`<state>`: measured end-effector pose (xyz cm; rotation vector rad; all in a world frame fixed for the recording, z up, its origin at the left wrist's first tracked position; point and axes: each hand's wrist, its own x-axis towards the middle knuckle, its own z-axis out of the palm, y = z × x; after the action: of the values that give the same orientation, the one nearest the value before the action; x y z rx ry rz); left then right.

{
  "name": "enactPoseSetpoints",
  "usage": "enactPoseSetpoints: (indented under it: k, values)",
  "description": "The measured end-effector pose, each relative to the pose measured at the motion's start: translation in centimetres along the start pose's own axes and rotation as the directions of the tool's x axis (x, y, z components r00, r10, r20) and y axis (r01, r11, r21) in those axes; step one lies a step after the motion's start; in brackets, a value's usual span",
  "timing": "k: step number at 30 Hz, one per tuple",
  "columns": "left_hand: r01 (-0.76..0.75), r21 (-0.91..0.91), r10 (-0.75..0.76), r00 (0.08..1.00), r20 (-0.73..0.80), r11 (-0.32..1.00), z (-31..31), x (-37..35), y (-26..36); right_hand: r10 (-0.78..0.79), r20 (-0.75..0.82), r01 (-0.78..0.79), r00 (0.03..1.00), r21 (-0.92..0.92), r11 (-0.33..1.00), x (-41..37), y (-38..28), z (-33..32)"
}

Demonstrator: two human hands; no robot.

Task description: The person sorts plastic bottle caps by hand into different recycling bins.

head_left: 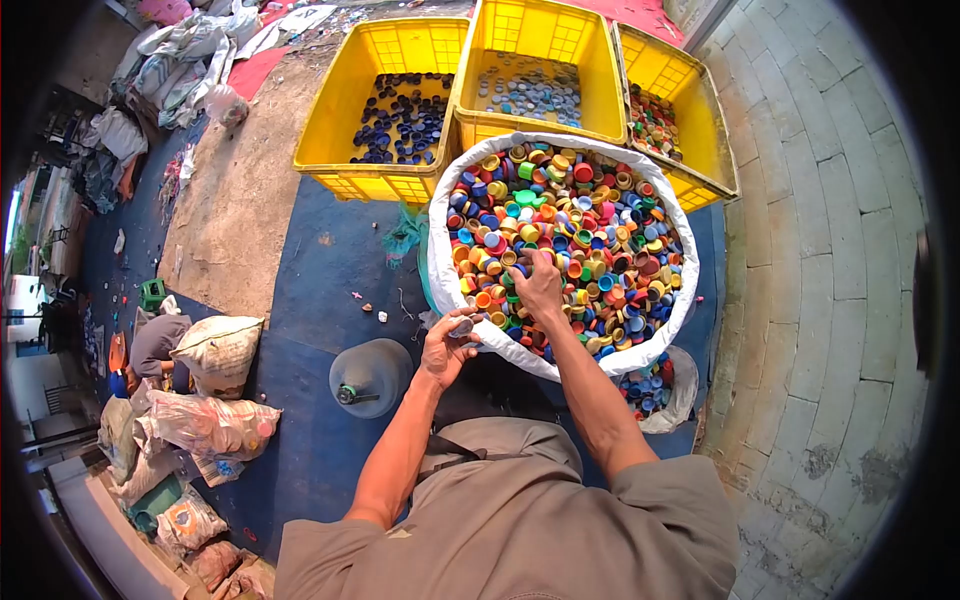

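Note:
A large sack with a rolled white rim stands before me, heaped with plastic bottle caps in many colours. My right hand reaches over the heap, fingers bent down among the caps, with a dark blue cap at the fingertips. At the sack's near left rim, my left hand is curled around greyish-blue bottle caps. Its palm side faces up, beside the white cloth.
Behind the sack stand yellow crates: one with dark blue caps, one with pale caps, one with mixed caps. A large water jug is at left, a smaller cap bag at right. A person bends among stuffed sacks.

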<state>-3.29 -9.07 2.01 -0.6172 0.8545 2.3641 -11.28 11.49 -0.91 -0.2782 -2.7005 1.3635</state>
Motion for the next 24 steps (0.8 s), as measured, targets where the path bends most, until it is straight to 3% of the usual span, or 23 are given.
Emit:
enactPoseSetpoints:
  k: [2,5,9,12,15,18,19,21,22,23,24]
  values:
    - [-0.018,-0.004,0.018,1.0,0.024,1.0,-0.5,-0.5,0.6,-0.05,0.028,0.053,0.998,-0.138,0.989,1.9,-1.3,1.3]
    - [-0.061,-0.014,0.059,0.992,-0.111,0.998,0.0,-1.6,1.2,-0.063,0.089,0.084,0.994,-0.257,0.963,4.0,-2.6,3.0]
    - [-0.075,-0.061,0.07,0.995,-0.073,0.995,-1.7,-2.8,1.4,0.069,0.204,0.015,0.977,-0.382,0.924,5.3,-3.6,4.3]
    - [-0.095,-0.118,0.087,0.994,-0.07,0.988,-2.1,-3.6,1.5,0.089,0.187,-0.003,0.978,-0.417,0.909,5.4,-3.2,4.9]
    - [-0.098,-0.161,0.088,0.994,-0.065,0.982,-2.4,-4.1,1.4,0.063,0.091,-0.032,0.994,-0.303,0.952,4.8,-2.8,4.8]
    - [-0.095,-0.196,0.092,0.995,-0.024,0.976,-1.7,-3.8,1.4,0.047,-0.049,-0.042,0.998,0.103,0.994,3.7,-2.1,4.2]
    - [-0.087,-0.197,0.086,0.996,-0.015,0.976,-1.4,-3.6,1.4,0.221,0.013,-0.216,0.975,0.282,0.935,2.9,-2.8,3.4]
    - [-0.069,-0.199,0.071,0.997,0.004,0.978,-0.8,-2.9,1.1,0.388,0.29,-0.482,0.875,0.596,0.642,1.2,-3.2,0.8]
    - [-0.058,-0.199,0.062,0.998,0.013,0.978,-0.6,-2.5,0.9,0.368,0.341,-0.491,0.865,0.727,0.48,0.0,-2.7,0.1]
    - [-0.046,-0.197,0.052,0.998,0.024,0.979,-0.3,-1.9,0.6,0.353,0.464,-0.567,0.812,0.77,0.293,-0.8,-1.6,-0.3]
    - [-0.035,-0.193,0.043,0.998,0.036,0.981,0.1,-1.4,0.3,0.352,0.493,-0.571,0.796,0.804,0.164,-1.9,-1.8,-1.4]
